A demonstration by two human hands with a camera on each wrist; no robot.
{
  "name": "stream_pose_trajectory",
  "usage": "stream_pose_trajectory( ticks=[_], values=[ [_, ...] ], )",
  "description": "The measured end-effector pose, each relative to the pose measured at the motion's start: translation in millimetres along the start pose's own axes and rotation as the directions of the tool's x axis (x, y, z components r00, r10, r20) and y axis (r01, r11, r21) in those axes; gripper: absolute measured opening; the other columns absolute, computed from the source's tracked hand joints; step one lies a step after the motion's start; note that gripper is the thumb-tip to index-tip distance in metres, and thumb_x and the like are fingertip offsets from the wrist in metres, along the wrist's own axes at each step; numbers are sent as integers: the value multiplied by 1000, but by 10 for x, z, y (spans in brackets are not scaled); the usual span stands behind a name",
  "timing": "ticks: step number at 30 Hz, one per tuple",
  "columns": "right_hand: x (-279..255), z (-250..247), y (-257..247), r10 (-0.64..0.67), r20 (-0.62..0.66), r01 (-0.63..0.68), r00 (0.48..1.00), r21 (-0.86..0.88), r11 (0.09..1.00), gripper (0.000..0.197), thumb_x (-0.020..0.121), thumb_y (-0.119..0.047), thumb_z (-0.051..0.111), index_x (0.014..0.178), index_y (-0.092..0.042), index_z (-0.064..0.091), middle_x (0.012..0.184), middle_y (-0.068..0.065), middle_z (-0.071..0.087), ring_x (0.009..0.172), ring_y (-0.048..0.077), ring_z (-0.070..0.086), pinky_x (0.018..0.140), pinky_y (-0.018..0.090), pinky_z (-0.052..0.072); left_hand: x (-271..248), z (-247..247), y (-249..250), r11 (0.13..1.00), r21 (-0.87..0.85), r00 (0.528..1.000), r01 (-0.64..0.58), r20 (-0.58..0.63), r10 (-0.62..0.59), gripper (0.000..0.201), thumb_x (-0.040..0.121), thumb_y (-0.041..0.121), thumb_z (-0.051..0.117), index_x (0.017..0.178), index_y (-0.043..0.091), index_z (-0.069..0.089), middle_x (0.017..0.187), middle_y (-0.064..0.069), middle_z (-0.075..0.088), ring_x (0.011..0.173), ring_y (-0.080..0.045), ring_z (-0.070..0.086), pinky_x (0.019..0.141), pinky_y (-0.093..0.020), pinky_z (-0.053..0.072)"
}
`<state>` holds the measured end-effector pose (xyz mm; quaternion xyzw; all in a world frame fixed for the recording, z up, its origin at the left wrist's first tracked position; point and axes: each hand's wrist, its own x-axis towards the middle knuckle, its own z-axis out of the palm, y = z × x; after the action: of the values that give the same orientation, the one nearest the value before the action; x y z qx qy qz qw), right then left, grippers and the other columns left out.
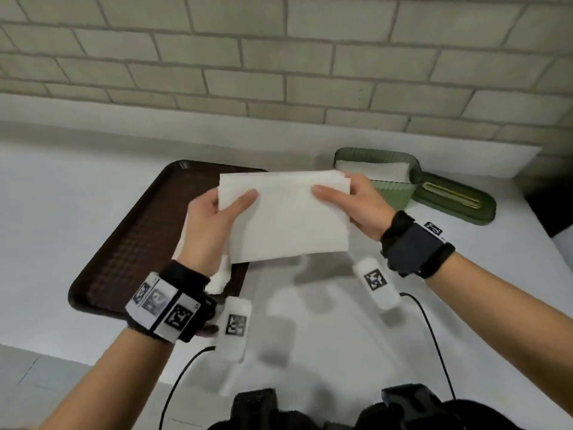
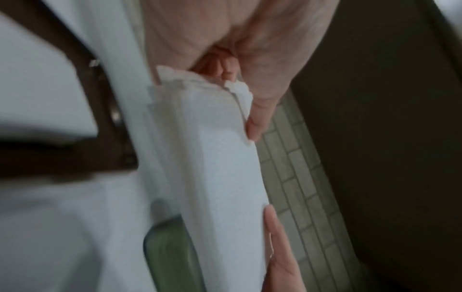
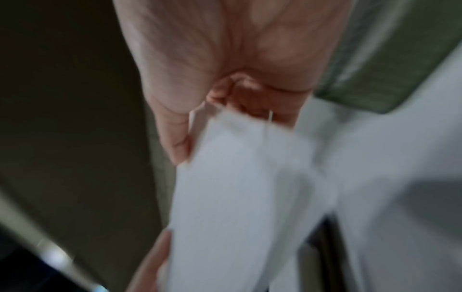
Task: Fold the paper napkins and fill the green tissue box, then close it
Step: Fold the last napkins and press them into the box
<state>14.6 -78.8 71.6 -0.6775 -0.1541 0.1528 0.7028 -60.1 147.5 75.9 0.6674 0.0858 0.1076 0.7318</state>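
Note:
A folded white paper napkin (image 1: pixel 285 215) hangs in the air above the counter, held at both ends. My left hand (image 1: pixel 217 218) pinches its left edge, thumb on top. My right hand (image 1: pixel 350 203) pinches the right edge the same way. In the left wrist view the napkin (image 2: pixel 220 158) runs from my left hand (image 2: pixel 240 98) down to the right thumb. In the right wrist view the napkin (image 3: pixel 237 187) is blurred under my right hand (image 3: pixel 225 110). The green tissue box (image 1: pixel 390 187) stands open behind my right hand with white napkins inside. Its green lid (image 1: pixel 455 203) lies beside it on the right.
A dark brown tray (image 1: pixel 130 243) lies on the white counter (image 1: pixel 62 212) under my left hand, with more white napkins (image 1: pixel 217 274) on it. A tiled wall (image 1: pixel 279 57) rises behind. A dark object (image 1: pixel 552 209) sits at the counter's right edge.

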Motion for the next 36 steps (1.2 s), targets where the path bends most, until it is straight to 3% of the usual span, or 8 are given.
stream_pose_trajectory(
  ticks=[5, 10, 18, 21, 24, 26, 33, 36],
  values=[
    [-565, -399, 429, 106, -213, -114, 971, -25, 993, 48, 66, -15, 83, 107, 0, 62, 103, 7, 73, 94, 19, 69, 86, 36, 55, -22, 665, -577, 996, 83, 981, -23, 191, 7, 30, 89, 19, 67, 114, 3, 60, 108, -5, 71, 99, -15, 68, 83, -29, 54],
    [-921, -767, 728, 103, -361, -162, 927, -138, 977, 44, 56, -10, 92, 77, -14, 54, 73, 1, 55, 68, 12, 52, 61, 24, 44, -35, 969, -968, 960, 261, 889, -104, 456, -28, 37, 79, 19, 78, 97, 11, 46, 78, -1, 59, 64, -14, 55, 55, -32, 48],
    [-1196, -891, 901, 107, -375, -193, 921, -201, 960, 48, 54, 0, 78, 94, -17, 58, 86, 0, 59, 77, 16, 56, 65, 36, 46, -116, 1213, -1076, 885, 411, 846, -219, 532, -38, 44, 63, -4, 81, 91, 24, 61, 83, 8, 64, 71, -5, 57, 66, -15, 46],
    [-1246, -925, 860, 101, -333, -212, 937, -315, 925, 40, 61, -4, 79, 89, -25, 61, 87, -7, 61, 74, 15, 56, 63, 32, 48, -74, 1155, -981, 760, 562, 802, -326, 590, -92, 28, 70, 8, 79, 90, 21, 65, 79, 6, 65, 72, -14, 61, 61, -21, 50],
    [-1335, -983, 879, 128, -275, -264, 953, -544, 797, 38, 63, -13, 84, 89, -29, 62, 85, -12, 62, 74, 7, 57, 67, 18, 46, -47, 1069, -913, 480, 711, 735, -514, 653, -180, 23, 71, 20, 74, 92, 23, 67, 82, 5, 68, 77, -16, 63, 62, -20, 42],
    [-1363, -1029, 866, 99, -218, -225, 971, -687, 691, 39, 60, -21, 86, 91, -31, 63, 85, -11, 61, 71, 0, 55, 66, 12, 41, -35, 1024, -910, 378, 751, 746, -541, 636, -196, 26, 71, 23, 73, 96, 27, 67, 86, 6, 68, 78, -13, 60, 65, -21, 42],
    [-1214, -1065, 830, 132, -186, -227, 974, -734, 640, 23, 67, -23, 86, 84, -21, 71, 84, -4, 67, 74, 6, 61, 68, 21, 48, 125, 1121, -840, 328, 769, 742, -549, 629, -231, 15, 71, 21, 72, 63, 22, 60, 68, 2, 62, 65, -14, 56, 51, -19, 35],
    [-948, -1215, 594, 113, -315, -287, 942, -588, 756, 23, 65, -17, 89, 73, -25, 69, 75, -4, 68, 67, 11, 65, 57, 23, 52, 422, 1178, -617, 466, 736, 769, -490, 617, -167, 33, 72, 17, 79, 54, 26, 53, 59, 4, 57, 54, -7, 53, 49, -13, 39]
  ],
)
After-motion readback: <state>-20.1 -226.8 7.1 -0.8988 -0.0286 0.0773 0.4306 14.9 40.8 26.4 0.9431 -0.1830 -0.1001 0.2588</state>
